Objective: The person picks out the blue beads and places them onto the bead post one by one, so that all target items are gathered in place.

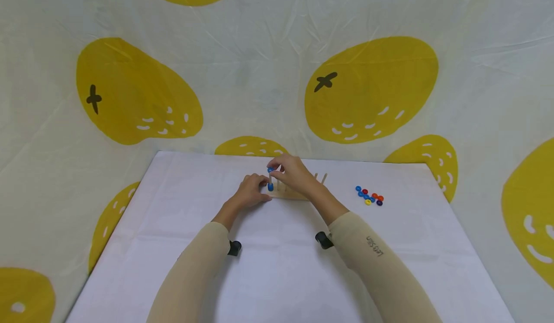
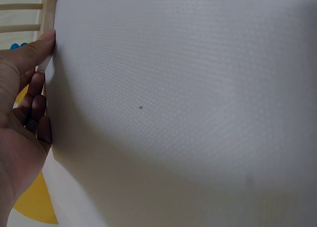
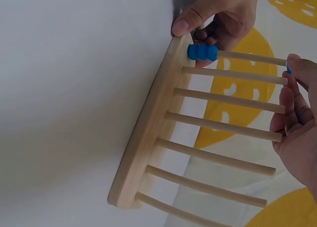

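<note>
Blue and round, a small ring [image 1: 270,169] is pinched in the right hand [image 1: 295,173] at the tip of a thin wooden peg [image 1: 270,178] in the head view. On the white tabletop [image 1: 277,265] lie loose rings [image 1: 368,202]: one yellow, one red, one dark, two orange and about four blue. In the left wrist view, the left hand [image 2: 19,143] holds the pale wooden base [image 2: 49,12]; a firm hold helps. The right wrist view shows seven pegs [image 3: 224,126], one with three blue rings [image 3: 202,52]; the hole belongs straight over the tip.

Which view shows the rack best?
Right wrist: the rack appears large, all seven pegs at least partly visible. Head: small, partly hidden by the right hand. Left wrist: only a cropped part, top left.
</note>
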Action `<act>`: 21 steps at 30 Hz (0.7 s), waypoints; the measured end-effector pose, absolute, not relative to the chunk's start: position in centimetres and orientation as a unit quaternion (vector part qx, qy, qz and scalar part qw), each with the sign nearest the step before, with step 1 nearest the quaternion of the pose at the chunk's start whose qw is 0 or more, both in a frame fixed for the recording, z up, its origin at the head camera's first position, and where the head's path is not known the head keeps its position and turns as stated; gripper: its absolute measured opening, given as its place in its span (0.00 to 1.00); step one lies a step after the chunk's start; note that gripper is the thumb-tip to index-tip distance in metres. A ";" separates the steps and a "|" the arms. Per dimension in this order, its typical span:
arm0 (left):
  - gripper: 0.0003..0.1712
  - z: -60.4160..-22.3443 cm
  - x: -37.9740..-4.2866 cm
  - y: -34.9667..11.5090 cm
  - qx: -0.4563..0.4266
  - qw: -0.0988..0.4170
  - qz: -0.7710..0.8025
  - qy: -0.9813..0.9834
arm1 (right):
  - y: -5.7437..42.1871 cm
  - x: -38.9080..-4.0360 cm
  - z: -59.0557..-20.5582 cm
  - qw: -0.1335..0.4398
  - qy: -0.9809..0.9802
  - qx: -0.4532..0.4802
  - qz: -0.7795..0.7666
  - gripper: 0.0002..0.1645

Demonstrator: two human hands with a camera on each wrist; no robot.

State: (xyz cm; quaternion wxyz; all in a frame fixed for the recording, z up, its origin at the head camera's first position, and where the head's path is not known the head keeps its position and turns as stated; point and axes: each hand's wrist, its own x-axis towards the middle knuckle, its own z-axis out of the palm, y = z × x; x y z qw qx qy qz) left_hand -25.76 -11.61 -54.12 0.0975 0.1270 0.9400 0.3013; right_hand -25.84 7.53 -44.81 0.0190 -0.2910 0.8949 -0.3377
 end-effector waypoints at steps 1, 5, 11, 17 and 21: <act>0.31 -54.2 -25.8 -11.6 0.127 0.098 0.301 0.940 | 7.5 -25.9 -44.9 0.021 0.894 -0.292 -0.338 0.13; 0.31 -54.3 -25.8 -11.7 0.126 0.101 0.299 0.940 | 7.4 -25.8 -44.9 0.026 0.893 -0.292 -0.341 0.14; 0.31 -54.2 -25.9 -11.7 0.127 0.101 0.303 0.939 | 7.3 -25.8 -44.9 0.025 0.897 -0.284 -0.337 0.13; 0.30 -54.3 -25.8 -11.6 0.132 0.098 0.302 0.939 | 7.3 -25.9 -45.1 0.030 0.900 -0.269 -0.341 0.10; 0.30 -54.2 -25.7 -11.5 0.134 0.093 0.302 0.939 | 7.4 -25.9 -45.2 0.029 0.900 -0.266 -0.343 0.09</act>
